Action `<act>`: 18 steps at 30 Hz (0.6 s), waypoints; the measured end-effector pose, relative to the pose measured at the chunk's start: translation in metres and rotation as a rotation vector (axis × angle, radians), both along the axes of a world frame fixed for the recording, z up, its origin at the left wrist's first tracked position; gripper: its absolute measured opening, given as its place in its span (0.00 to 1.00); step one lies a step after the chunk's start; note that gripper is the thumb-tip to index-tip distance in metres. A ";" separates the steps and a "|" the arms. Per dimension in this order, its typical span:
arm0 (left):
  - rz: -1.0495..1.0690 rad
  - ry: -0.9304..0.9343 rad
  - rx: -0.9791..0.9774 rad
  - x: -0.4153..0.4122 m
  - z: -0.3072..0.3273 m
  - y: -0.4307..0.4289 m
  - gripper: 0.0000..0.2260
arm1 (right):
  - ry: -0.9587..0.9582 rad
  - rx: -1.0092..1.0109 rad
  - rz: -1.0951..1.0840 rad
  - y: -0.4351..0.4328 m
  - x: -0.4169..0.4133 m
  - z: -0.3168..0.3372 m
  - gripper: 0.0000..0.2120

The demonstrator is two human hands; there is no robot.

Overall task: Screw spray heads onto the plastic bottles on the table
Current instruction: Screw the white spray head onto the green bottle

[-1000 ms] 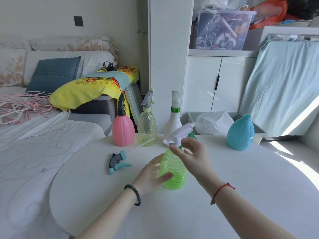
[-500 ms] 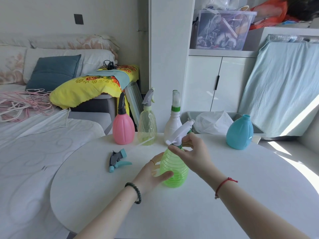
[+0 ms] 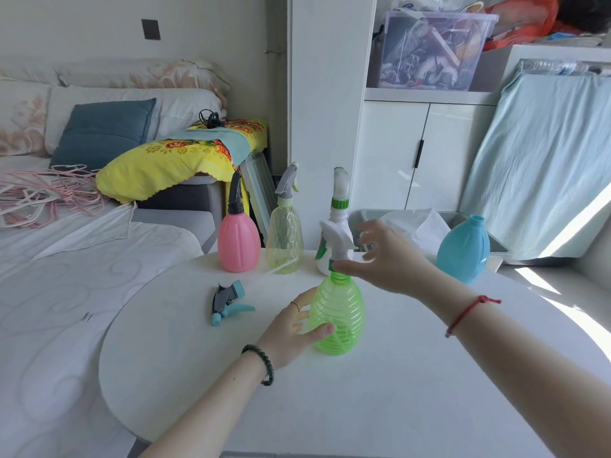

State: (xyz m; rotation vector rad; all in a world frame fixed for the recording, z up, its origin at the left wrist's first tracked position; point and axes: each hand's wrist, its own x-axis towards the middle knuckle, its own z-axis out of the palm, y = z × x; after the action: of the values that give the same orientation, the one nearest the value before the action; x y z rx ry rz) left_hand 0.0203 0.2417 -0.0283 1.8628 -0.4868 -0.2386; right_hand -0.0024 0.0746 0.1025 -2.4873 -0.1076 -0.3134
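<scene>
A green ribbed bottle (image 3: 340, 312) stands on the round white table (image 3: 363, 401), and my left hand (image 3: 291, 328) grips its body from the left. A white spray head (image 3: 335, 238) sits on its neck. My right hand (image 3: 393, 262) is beside that head with the fingers spread; only the thumb touches the collar. A blue bottle (image 3: 463, 252) without a head stands at the far right. A loose grey and teal spray head (image 3: 226, 300) lies to the left of the green bottle.
At the table's far edge stand a pink bottle (image 3: 238, 242), a pale yellow bottle (image 3: 284, 239) and a white bottle (image 3: 340, 206), each with a head on. A bed is on the left, and a white cabinet and a grey bin lie behind the table.
My right hand has let go of the white spray head's collar and spread its fingers. The head's nozzle now points further left. My left hand has kept its hold on the green bottle.
</scene>
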 end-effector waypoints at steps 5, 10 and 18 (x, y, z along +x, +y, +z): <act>-0.003 -0.002 0.014 0.000 0.001 0.000 0.32 | -0.042 0.185 0.066 0.011 0.003 -0.017 0.08; -0.004 0.008 0.000 0.001 -0.001 0.000 0.32 | 0.089 0.331 0.113 0.005 0.005 -0.024 0.07; -0.007 0.007 0.015 0.001 0.002 0.001 0.28 | -0.123 0.402 0.020 0.013 0.001 -0.045 0.09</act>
State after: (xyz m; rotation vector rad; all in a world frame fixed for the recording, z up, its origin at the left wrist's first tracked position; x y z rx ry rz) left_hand 0.0214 0.2424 -0.0266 1.8750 -0.4876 -0.2537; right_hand -0.0012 0.0874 0.0574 -2.0683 -0.1084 -0.4337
